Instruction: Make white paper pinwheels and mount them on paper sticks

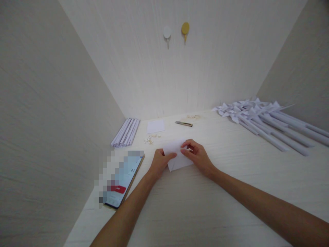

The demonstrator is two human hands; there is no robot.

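Left hand (pixel 159 163) and right hand (pixel 196 156) both pinch the folded white paper sheet (pixel 177 156) on the pale wooden counter (pixel 205 202); matching the edges before pressing should give a crisp crease

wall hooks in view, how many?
2. A white hook and a yellow hook sit side by side high on the back wall, white one on the left.

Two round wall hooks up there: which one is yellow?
The right-hand hook is yellow; the left-hand hook beside it is white.
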